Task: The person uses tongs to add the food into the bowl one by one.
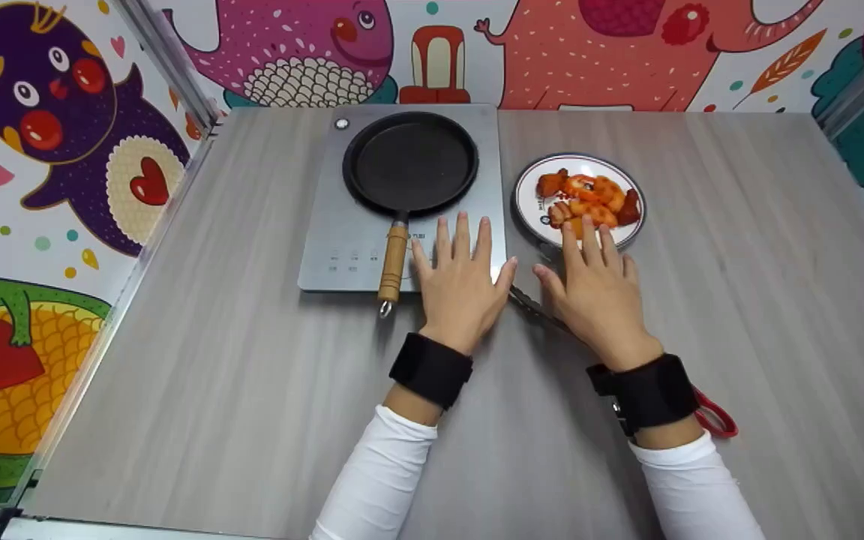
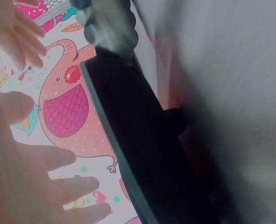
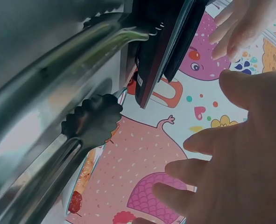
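Note:
My left hand (image 1: 458,296), fingers spread and straight, is over the front right corner of a silver induction cooktop (image 1: 327,217). On that cooktop sits a round black frying pan (image 1: 411,163), its wooden handle (image 1: 394,262) pointing toward me, just left of my fingers. My right hand (image 1: 601,307) is likewise spread, its fingertips overlapping the near rim of a white plate (image 1: 523,191) of orange-red food pieces (image 1: 589,199). Below that hand lies a pair of metal tongs (image 1: 528,301), partly hidden; their scalloped tips (image 3: 95,119) show in the right wrist view. Neither hand holds anything.
A grey wood-grain table (image 1: 214,375) carries everything. Cartoon-printed panels (image 1: 589,60) stand along the back and left, with a metal frame post (image 1: 169,60) at the back left corner. A red loop (image 1: 715,416) shows beside my right wrist.

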The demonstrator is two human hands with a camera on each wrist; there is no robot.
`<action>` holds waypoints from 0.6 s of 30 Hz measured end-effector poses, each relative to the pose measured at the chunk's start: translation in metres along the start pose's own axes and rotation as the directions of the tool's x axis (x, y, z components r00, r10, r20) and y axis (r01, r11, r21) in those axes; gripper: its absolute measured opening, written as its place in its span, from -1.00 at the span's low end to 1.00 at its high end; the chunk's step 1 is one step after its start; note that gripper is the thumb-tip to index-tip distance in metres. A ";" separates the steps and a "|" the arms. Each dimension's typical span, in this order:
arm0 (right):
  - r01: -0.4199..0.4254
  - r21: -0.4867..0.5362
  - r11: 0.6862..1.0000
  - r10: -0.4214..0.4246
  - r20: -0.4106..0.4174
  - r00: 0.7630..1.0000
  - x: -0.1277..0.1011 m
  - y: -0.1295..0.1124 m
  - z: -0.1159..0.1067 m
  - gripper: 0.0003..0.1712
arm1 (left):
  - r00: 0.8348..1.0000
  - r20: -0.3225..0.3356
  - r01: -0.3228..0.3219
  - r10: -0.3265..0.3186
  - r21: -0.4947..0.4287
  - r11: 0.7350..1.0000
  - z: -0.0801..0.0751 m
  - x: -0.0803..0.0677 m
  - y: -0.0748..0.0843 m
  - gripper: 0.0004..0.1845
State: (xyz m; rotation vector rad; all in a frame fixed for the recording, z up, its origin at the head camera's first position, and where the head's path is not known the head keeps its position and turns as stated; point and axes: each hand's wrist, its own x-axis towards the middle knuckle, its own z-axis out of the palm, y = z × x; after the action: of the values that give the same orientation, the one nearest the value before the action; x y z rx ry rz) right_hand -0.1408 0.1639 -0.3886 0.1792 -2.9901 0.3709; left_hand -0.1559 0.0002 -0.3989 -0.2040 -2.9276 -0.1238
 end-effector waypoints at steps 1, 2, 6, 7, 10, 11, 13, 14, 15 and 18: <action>0.002 0.003 1.000 -0.002 0.001 1.000 0.000 0.000 0.000 -0.18 | 1.000 0.002 0.002 -0.002 0.003 1.000 0.000 0.000 0.000 -0.27; 0.003 0.004 1.000 -0.003 0.004 1.000 0.000 -0.001 0.000 -0.18 | 1.000 0.004 0.005 -0.005 0.005 1.000 -0.001 0.000 -0.001 -0.27; 0.006 0.017 1.000 -0.007 0.013 1.000 -0.002 -0.002 0.000 -0.18 | 1.000 0.002 0.023 -0.023 0.028 0.999 -0.004 0.000 -0.003 -0.27; 0.007 0.021 1.000 -0.008 0.016 1.000 -0.002 -0.002 0.000 -0.18 | 1.000 -0.001 0.030 -0.030 0.033 0.999 -0.005 0.001 -0.004 -0.27; 0.009 0.030 0.999 -0.010 0.022 1.000 -0.004 0.000 0.000 -0.18 | 0.999 -0.014 0.046 -0.046 0.039 0.998 -0.008 0.001 -0.006 -0.27; 0.011 0.033 0.999 -0.012 0.022 1.000 -0.005 0.001 0.000 -0.18 | 0.999 -0.016 0.051 -0.050 0.036 0.998 -0.008 0.001 -0.006 -0.27; 0.019 0.037 0.999 -0.020 0.021 1.000 -0.007 0.003 0.001 -0.17 | 0.998 -0.028 0.057 -0.056 0.030 0.998 -0.009 0.001 -0.008 -0.28; 0.023 0.037 0.999 -0.024 0.021 0.999 -0.009 0.005 0.001 -0.17 | 0.998 -0.031 0.060 -0.059 0.024 0.998 -0.010 0.001 -0.009 -0.29; 0.027 0.038 0.999 -0.027 0.024 0.999 -0.011 0.007 0.002 -0.17 | 0.997 -0.033 0.063 -0.063 0.016 0.998 -0.010 0.000 -0.011 -0.30; 0.037 0.034 0.999 -0.039 0.038 0.999 -0.020 0.015 0.004 -0.15 | 0.996 -0.035 0.076 -0.076 -0.012 0.997 -0.010 -0.002 -0.016 -0.33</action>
State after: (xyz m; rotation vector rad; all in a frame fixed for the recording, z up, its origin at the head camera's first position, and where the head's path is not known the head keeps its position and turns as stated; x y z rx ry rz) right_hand -0.1231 0.1796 -0.3990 0.2490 -3.0146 0.4184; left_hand -0.1544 -0.0169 -0.3903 -0.0906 -2.9010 -0.1526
